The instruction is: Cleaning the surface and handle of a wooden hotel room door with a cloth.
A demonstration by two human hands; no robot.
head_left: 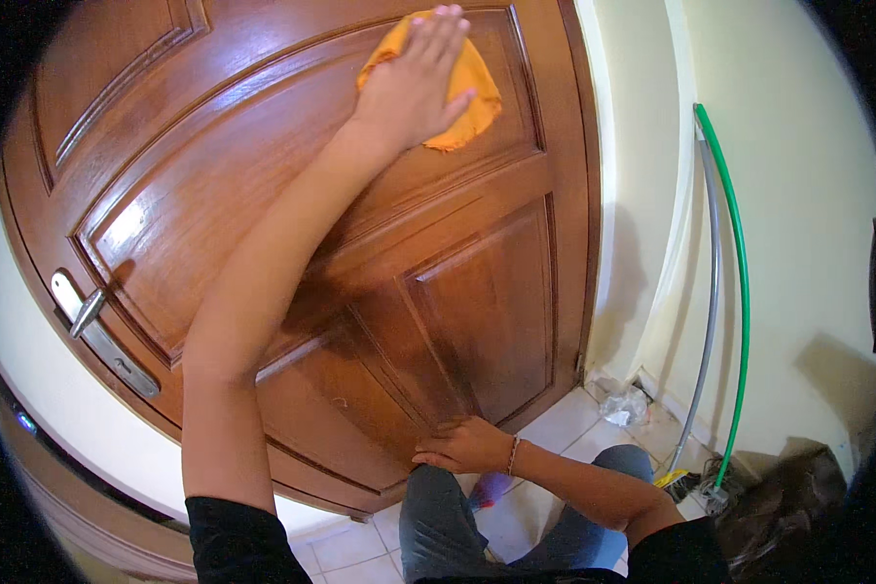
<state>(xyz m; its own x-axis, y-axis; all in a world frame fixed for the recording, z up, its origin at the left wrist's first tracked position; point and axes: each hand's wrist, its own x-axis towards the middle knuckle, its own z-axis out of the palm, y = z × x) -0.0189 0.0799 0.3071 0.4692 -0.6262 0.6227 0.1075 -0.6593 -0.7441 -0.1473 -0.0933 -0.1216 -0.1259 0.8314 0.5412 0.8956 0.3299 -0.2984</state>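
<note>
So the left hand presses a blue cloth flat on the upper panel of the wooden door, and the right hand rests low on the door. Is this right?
Not quite: the cloth is orange, not blue, as the head view shows. The rest holds: the left hand presses it flat on the upper panel of the wooden door, and the right hand rests low on the door.

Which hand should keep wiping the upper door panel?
Probably left. The left hand is pressed flat on the orange cloth against the wooden door; the right hand rests low, holding nothing.
</note>
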